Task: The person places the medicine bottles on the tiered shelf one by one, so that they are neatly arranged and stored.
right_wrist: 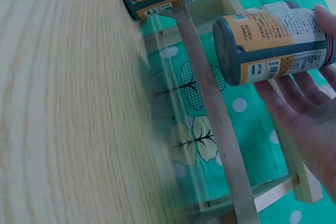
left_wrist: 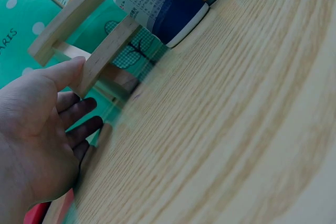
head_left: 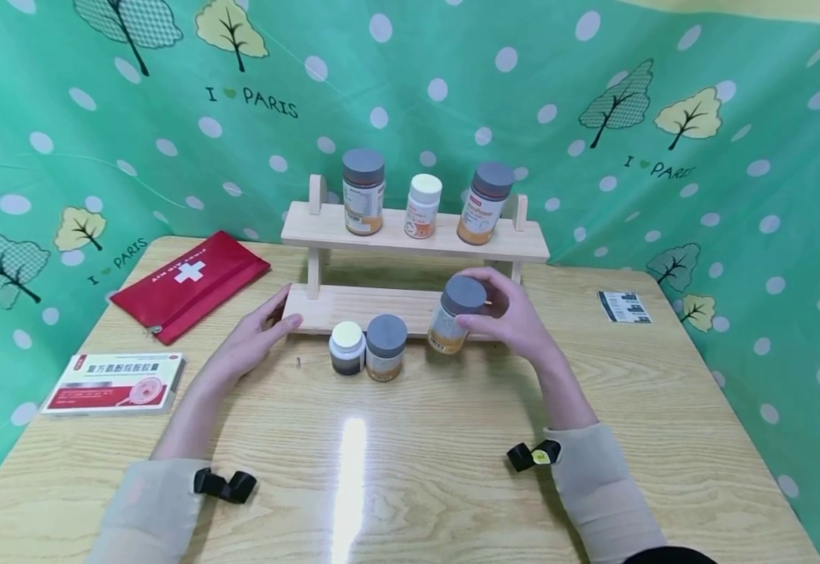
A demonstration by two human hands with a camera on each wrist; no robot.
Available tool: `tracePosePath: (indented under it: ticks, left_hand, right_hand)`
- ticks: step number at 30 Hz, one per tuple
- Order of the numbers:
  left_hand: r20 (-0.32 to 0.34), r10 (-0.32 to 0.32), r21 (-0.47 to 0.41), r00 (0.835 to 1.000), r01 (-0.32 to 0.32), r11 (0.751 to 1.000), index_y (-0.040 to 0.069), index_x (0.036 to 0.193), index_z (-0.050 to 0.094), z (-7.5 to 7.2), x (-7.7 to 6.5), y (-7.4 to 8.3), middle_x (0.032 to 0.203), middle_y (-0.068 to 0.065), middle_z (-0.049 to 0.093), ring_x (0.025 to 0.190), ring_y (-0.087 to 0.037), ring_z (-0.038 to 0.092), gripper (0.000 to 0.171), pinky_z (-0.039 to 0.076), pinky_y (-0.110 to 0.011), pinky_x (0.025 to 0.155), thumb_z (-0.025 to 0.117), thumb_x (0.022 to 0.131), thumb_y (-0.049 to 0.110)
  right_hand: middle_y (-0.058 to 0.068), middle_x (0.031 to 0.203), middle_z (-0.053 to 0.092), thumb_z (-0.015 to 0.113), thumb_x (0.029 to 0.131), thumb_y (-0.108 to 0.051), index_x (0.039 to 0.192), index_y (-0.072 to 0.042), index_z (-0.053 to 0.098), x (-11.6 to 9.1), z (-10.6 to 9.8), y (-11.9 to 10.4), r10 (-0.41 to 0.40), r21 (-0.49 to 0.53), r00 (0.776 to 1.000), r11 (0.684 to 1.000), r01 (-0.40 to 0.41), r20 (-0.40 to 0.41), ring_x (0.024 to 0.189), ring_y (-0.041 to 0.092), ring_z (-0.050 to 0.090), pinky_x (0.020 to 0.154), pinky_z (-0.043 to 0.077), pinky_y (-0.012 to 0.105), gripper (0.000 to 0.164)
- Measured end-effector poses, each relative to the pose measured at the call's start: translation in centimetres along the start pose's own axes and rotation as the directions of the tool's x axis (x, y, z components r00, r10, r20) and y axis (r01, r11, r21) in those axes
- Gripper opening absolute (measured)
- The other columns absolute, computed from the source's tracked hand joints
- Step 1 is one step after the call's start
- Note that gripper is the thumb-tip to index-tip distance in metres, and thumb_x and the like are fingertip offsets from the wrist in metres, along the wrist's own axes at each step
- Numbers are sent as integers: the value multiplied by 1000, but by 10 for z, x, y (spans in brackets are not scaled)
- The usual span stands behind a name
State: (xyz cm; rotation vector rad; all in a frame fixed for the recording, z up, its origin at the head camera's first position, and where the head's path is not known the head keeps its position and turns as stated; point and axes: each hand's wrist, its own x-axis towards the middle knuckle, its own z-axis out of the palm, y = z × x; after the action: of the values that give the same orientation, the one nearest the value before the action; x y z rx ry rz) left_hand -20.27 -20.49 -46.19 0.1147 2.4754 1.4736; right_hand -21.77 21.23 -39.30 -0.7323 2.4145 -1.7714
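My right hand (head_left: 515, 317) holds a supplement bottle (head_left: 446, 327) with a grey lid, thumb on one side and fingers on the other. The bottle tilts slightly at the front of the lower board of a two-tier wooden shelf (head_left: 360, 301); in the right wrist view its dark base (right_wrist: 227, 51) hangs off the table. My left hand (head_left: 249, 342) grips the lower board's left end, with the thumb (left_wrist: 68, 72) against its front edge. Between the hands, a small white-lidded bottle (head_left: 348, 348) and another grey-lidded bottle (head_left: 385, 348) stand side by side on the table.
On the upper board stand two grey-lidded bottles (head_left: 363, 192) (head_left: 482, 205) flanking a small white bottle (head_left: 423, 207). At left lie a red first aid pouch (head_left: 191, 286) and a medicine box (head_left: 115, 382). A printed card (head_left: 624, 307) lies at right. Green printed cloth (head_left: 410, 94) hangs behind.
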Motion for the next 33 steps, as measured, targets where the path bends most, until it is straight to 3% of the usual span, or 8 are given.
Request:
tracePosePath:
  ticks: [5, 12, 18, 24, 28, 33]
  left_hand:
    - [1, 0, -9, 1000, 0, 1000, 31, 167, 9, 0, 0, 0, 175, -13, 12, 162, -40, 6, 81, 12, -64, 129, 56, 103, 50]
    - [0, 7, -2, 1000, -7, 1000, 29, 167, 10, -1, 0, 0, 175, -11, 10, 162, -39, 4, 81, 10, -64, 129, 55, 103, 52]
    - [3, 4, -3, 1000, -4, 1000, 32, 166, 10, -1, -1, 1, 175, -7, 10, 163, -37, 4, 82, 10, -63, 130, 54, 102, 57]
    - [12, -4, -5, 1000, 4, 1000, 32, 166, 9, -1, -1, 0, 175, -8, 9, 163, -37, 4, 83, 10, -64, 130, 54, 102, 57]
    - [18, -7, -11, 1000, 8, 1000, 33, 166, 8, -1, -1, -1, 176, -7, 9, 163, -36, 4, 83, 11, -64, 129, 55, 102, 57]
    - [15, -4, -14, 1000, 4, 1000, 34, 166, 9, -1, 0, -1, 176, -7, 9, 163, -36, 4, 82, 10, -63, 130, 54, 102, 57]
  right_hand:
    - [1, 124, 63, 77, 86, -3, 138, -6, 57, 1, -2, 1, 21, 35, 996, 999, -18, -81, 111, 16, 63, 93, 59, 22, 56]
    - [5, 129, 63, 80, 86, -9, 138, -13, 60, 4, -4, 4, 86, 4, 976, 996, -87, -202, 116, 18, 63, 98, 57, 23, 56]
    - [9, 138, 61, 81, 88, -16, 142, -15, 59, 7, -4, 6, 133, -10, 955, 990, -140, -266, 127, 22, 60, 112, 52, 37, 57]
    - [12, 142, 61, 82, 88, -21, 144, -17, 58, 7, -3, 10, 160, -34, 935, 983, -180, -317, 131, 28, 59, 115, 50, 46, 61]
    - [11, 142, 61, 82, 88, -22, 145, -18, 58, 7, -3, 11, 163, -35, 933, 982, -183, -322, 130, 28, 59, 114, 50, 45, 62]
    - [9, 141, 62, 82, 89, -23, 146, -21, 58, 8, -3, 12, 149, -42, 934, 984, -171, -324, 127, 23, 60, 110, 52, 36, 61]
